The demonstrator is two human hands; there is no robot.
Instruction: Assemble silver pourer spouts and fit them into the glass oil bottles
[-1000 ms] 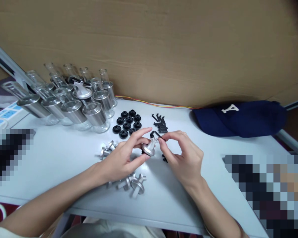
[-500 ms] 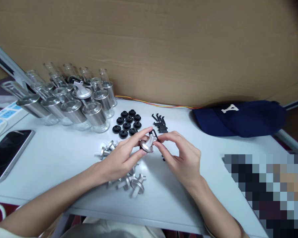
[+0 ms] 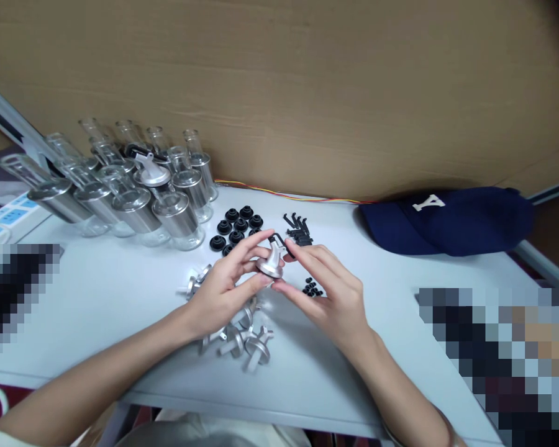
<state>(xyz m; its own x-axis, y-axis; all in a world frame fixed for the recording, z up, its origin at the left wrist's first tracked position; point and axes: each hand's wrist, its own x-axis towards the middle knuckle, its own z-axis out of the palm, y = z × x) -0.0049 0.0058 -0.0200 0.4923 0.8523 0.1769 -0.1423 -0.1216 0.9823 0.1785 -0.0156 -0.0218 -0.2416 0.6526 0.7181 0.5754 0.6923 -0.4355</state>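
Both hands, left (image 3: 223, 288) and right (image 3: 330, 298), still grip the metal spout cap (image 3: 270, 264), now shifted slightly leftward.

White letter "Y" stitched on the front of the navy blue cap (image 3: 451, 220), lying at the table's far right, no other readable text anywhere

Counter (image 3: 121, 292): open strip on the near left, between the glass jars (image 3: 135, 192) and the front edge. Behind the hands, black caps (image 3: 236, 228) and black levers (image 3: 298, 230) crowd the way toward the cardboard wall (image 3: 307, 93). Loose metal spouts (image 3: 242, 338) lie under the left wrist. Small black screws (image 3: 312, 288) sit beside the right hand (image 3: 330, 295). Cap (image 3: 451, 220) blocks far right.
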